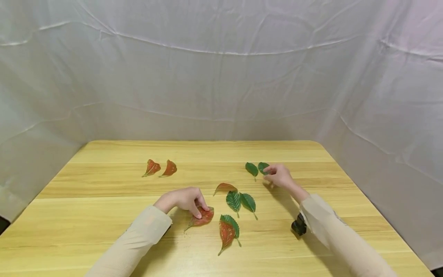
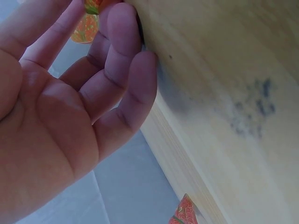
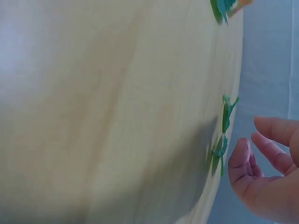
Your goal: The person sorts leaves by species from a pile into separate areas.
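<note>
In the head view, my left hand (image 1: 185, 199) pinches a red leaf (image 1: 204, 218) at the middle of the table. The left wrist view shows that hand (image 2: 79, 107) with bent fingers and part of an orange-red leaf (image 2: 85, 30) behind them. My right hand (image 1: 281, 176) is beside a green leaf (image 1: 263, 167), farther back on the right; another green leaf (image 1: 251, 169) lies left of it. From the right wrist, a gap shows between the hand (image 3: 268, 175) and the nearest green leaf (image 3: 218, 154), and its curved fingers hold nothing.
Two red leaves (image 1: 152, 167) (image 1: 169, 168) lie at the back left. Between the hands are a brownish-red leaf (image 1: 225, 187), two green leaves (image 1: 233, 201) (image 1: 248, 202), and a red leaf (image 1: 226, 233) overlapping a green one (image 1: 231, 222). Grey fabric (image 1: 207, 84) surrounds the wooden table (image 1: 114, 231).
</note>
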`<state>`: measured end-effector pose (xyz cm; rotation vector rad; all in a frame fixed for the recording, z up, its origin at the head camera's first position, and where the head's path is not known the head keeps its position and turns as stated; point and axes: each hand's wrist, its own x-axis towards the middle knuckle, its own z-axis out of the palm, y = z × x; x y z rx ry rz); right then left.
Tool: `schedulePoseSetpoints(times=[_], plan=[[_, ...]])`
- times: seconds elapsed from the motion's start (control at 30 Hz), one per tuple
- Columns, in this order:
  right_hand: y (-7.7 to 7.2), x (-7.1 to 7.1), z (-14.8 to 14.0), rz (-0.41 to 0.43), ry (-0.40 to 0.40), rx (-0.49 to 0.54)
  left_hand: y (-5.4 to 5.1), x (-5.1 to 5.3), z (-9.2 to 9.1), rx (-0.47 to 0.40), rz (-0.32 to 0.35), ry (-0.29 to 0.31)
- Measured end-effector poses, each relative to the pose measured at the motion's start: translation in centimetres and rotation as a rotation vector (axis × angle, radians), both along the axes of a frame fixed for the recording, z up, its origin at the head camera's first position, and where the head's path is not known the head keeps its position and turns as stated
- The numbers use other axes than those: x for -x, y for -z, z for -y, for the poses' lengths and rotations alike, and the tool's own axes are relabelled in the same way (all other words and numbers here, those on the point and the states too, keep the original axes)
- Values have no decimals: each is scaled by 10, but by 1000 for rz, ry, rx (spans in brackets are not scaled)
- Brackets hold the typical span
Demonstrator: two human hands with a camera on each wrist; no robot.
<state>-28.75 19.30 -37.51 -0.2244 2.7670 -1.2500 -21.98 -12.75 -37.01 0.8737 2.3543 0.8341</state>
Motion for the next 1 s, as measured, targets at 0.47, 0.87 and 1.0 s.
schedulePoseSetpoints(times=[0.47, 0.87, 1.0], plan=[[0, -24, 14, -7, -132, 72, 1, 0, -1, 13, -6, -6], [2, -41, 30, -13, -243, 92, 0, 0, -1, 27, -27, 5], [5, -45, 34, -4, -290, 124, 0, 1, -1, 20, -23, 2]])
